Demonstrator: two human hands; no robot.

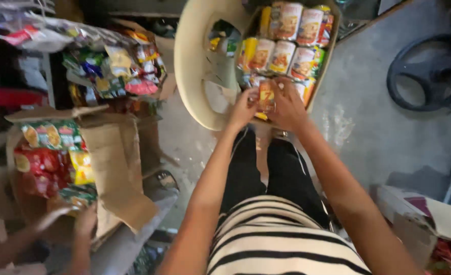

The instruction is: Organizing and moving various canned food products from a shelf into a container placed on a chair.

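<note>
Upper centre of the frame: both hands meet on one small orange snack packet (266, 95) at the near edge of a cardboard box (332, 40). The left hand (243, 109) grips the packet's left side with curled fingers; the right hand (288, 106) closes over its right side — fingers bent, not spread. The box holds rows of similar packets (281, 53) and rests on a cream plastic chair (190, 61). Lower left — another person's hand (85, 221) touches an open carton (108, 153) filled with red and green packets (45, 163).
</note>
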